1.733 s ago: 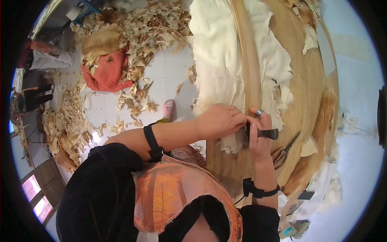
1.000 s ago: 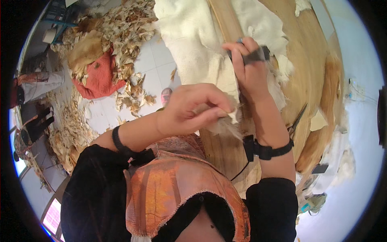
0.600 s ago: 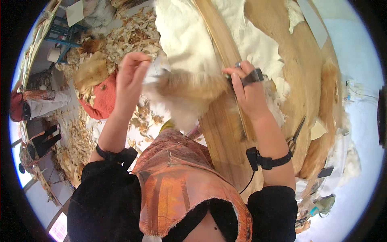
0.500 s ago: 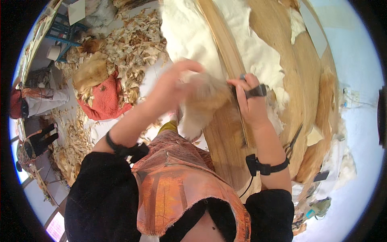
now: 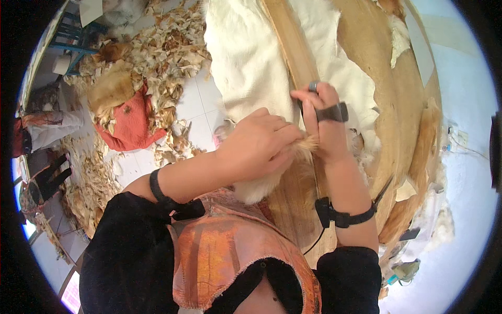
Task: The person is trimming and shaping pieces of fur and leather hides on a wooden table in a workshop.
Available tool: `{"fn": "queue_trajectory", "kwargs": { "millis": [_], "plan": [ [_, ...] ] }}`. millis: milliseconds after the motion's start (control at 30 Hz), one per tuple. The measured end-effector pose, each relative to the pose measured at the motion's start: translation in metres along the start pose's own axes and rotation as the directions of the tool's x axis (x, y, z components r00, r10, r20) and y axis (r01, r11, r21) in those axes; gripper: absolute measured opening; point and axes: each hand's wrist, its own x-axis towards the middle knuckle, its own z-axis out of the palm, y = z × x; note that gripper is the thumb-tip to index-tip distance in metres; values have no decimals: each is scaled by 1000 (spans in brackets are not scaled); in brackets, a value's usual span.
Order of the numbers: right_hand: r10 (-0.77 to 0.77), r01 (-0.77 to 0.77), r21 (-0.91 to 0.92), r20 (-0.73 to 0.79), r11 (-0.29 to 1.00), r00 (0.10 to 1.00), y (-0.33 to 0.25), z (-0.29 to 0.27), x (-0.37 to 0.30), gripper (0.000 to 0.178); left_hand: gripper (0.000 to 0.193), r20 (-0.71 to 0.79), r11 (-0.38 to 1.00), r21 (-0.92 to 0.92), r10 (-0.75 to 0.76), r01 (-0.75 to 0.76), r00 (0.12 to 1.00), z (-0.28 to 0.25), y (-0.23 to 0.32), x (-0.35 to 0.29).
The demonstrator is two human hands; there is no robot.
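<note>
My left hand (image 5: 261, 141) is closed on a piece of fur pelt (image 5: 256, 189), white below the palm and tan where a tuft sticks out by the fingertips. Just right of it, my right hand (image 5: 323, 107) has its fingers curled, with a ring on one and a dark band across the palm. Something dark shows at its fingertips, but I cannot make out what it is. Beyond both hands, a long wooden strip (image 5: 290, 42) lies over a large cream-coloured hide (image 5: 243, 63).
The wooden table (image 5: 366, 47) spreads to the right, with scissors (image 5: 383, 192) near its right side. Fur scraps (image 5: 175, 42) cover the floor at left, around a red cloth (image 5: 128, 125) and a blue stool (image 5: 73, 47). People (image 5: 44, 183) are at far left.
My left hand has come down and to the right, near my right hand, bringing the blurred fur piece with it. My right hand has shifted only slightly.
</note>
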Motion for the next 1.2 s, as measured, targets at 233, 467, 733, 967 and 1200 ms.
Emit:
{"fn": "queue_trajectory", "kwargs": {
  "millis": [233, 467, 733, 967, 1200],
  "plan": [
    [-43, 43, 5, -39, 999, 998, 17, 20, 65, 16, 25, -53, 975, -188, 106, -115, 993, -52, -1, 1],
    [-43, 43, 2, -42, 999, 998, 30, 35, 110, 21, 23, 57, 929, -312, 228, -200, 972, -69, -19, 8],
    [19, -20, 21, 34, 1000, 999, 17, 24, 115, 20, 38, -115, 960, 269, -45, 75, 992, -42, -85, 55],
    [-23, 23, -40, -1, 999, 1000, 19, 33, 118, 18, 20, -192, 996, 83, 1, 15, 981, -49, -106, 59],
    [-70, 70, -17, -28, 997, 997, 41, 56, 165, 19, 11, -222, 886, -442, -263, 144, 939, -70, -99, 56]
  ]
}}
